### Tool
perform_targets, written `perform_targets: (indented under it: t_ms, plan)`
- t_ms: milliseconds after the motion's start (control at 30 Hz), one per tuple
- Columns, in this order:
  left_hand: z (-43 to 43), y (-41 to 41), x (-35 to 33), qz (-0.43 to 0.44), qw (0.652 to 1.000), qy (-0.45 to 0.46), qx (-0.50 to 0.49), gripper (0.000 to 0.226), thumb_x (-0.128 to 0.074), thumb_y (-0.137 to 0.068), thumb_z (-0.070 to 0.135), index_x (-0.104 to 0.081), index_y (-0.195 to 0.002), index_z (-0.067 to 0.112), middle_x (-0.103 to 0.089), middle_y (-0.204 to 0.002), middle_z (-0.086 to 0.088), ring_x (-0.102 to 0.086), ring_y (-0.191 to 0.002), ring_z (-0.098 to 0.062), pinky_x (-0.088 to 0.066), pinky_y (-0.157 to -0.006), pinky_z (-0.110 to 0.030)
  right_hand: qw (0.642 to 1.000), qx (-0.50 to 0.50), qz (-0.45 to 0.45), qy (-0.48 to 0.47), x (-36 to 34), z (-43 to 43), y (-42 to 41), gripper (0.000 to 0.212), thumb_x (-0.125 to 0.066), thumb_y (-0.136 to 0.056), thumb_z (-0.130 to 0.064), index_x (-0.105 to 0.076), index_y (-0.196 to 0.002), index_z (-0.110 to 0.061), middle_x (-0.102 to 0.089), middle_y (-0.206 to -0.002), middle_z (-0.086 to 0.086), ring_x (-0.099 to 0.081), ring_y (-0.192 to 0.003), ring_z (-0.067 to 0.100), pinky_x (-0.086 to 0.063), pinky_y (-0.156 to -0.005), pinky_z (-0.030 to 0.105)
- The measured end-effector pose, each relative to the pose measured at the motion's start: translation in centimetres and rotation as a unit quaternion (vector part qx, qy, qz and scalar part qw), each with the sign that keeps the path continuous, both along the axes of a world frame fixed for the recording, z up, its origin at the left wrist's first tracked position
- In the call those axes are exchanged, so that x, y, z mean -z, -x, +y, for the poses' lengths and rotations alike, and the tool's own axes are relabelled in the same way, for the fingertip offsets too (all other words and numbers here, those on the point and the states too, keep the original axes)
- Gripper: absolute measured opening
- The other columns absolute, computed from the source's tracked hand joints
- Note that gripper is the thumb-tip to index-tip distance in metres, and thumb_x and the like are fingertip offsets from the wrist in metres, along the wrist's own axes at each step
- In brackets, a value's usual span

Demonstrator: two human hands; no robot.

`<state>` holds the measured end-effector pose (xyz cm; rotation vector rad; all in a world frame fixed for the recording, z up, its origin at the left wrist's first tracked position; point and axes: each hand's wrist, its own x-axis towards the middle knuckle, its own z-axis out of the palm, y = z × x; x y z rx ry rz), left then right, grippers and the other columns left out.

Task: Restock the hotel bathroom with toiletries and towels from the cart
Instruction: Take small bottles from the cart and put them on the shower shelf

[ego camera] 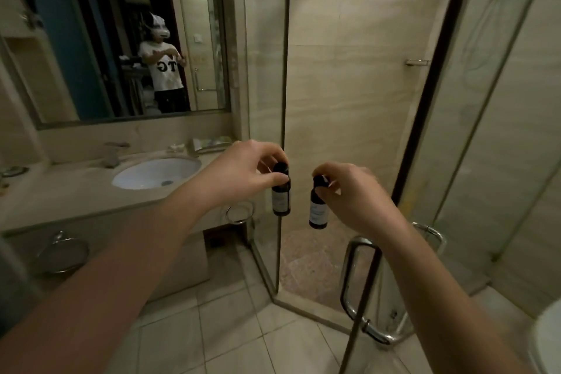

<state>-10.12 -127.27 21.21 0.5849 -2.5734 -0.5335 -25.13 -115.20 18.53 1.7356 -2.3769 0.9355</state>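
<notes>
Holding one small dark bottle apiece, both hands reach forward at the edge of a glass shower enclosure. The left hand (243, 171) pinches the cap of the left bottle (281, 196) between thumb and fingertips, so that the bottle hangs upright in the air, just in front of the glass panel edge (283, 70). The right hand (353, 191) grasps the right bottle (318, 206) by its cap in the same manner; this bottle hangs slightly lower, near the first but not touching it. Each bottle bears a pale label. Below the right forearm stands the chrome door handle (352, 282). At left, a white sink (156, 173) is set in the counter (60, 191) beneath a mirror (121, 39).
</notes>
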Motion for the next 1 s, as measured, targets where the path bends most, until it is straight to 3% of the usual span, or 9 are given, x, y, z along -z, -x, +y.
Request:
perform_targets:
  t_ms: [200, 400, 567, 1000]
  plan:
    - [-6.8, 4.4, 1.3, -0.012, 0.999, -0.013, 0.031, 0.017, -0.063, -0.087, 0.027, -0.062, -0.103, 0.024, -0.064, -0.096, 0.006, -0.060, -0.089, -0.006, -0.052, -0.077, -0.025, 0.999, 0.043, -0.011, 0.003, 1.1, -6.0, 3.3, 0.020, -0.053, -0.093, -0.017, -0.061, -0.110, -0.022, -0.064, -0.102, -0.001, -0.061, -0.092, 0.020, -0.048, -0.069, 0.030]
    - [-16.5, 9.7, 2.0, -0.031, 0.996, -0.023, 0.082, 0.019, -0.064, -0.086, 0.029, -0.063, -0.104, 0.025, -0.064, -0.097, 0.007, -0.061, -0.088, -0.004, -0.051, -0.075, -0.023, 0.987, 0.161, 0.011, 0.008, 2.5, -14.8, 6.5, 0.016, -0.051, -0.092, -0.019, -0.060, -0.105, -0.020, -0.065, -0.101, 0.003, -0.060, -0.091, 0.026, -0.052, -0.072, 0.041]
    - [-24.6, 14.5, 2.0, -0.049, 0.990, -0.014, 0.134, 0.019, -0.063, -0.087, 0.028, -0.062, -0.106, 0.024, -0.064, -0.099, 0.008, -0.060, -0.089, -0.003, -0.044, -0.068, -0.011, 0.978, 0.209, -0.012, 0.009, 2.4, -22.0, 10.1, 0.017, -0.055, -0.090, -0.023, -0.060, -0.105, -0.023, -0.065, -0.102, 0.001, -0.060, -0.093, 0.025, -0.052, -0.074, 0.042]
    - [-35.3, 29.6, 2.6, -0.037, 0.967, -0.007, 0.250, 0.014, -0.064, -0.086, 0.029, -0.062, -0.100, 0.027, -0.064, -0.097, 0.010, -0.061, -0.089, -0.006, -0.054, -0.079, -0.028, 0.947, 0.322, -0.020, -0.004, 1.3, -30.1, 22.4, 0.020, -0.058, -0.089, -0.025, -0.061, -0.109, -0.026, -0.067, -0.105, 0.002, -0.062, -0.094, 0.026, -0.054, -0.078, 0.044]
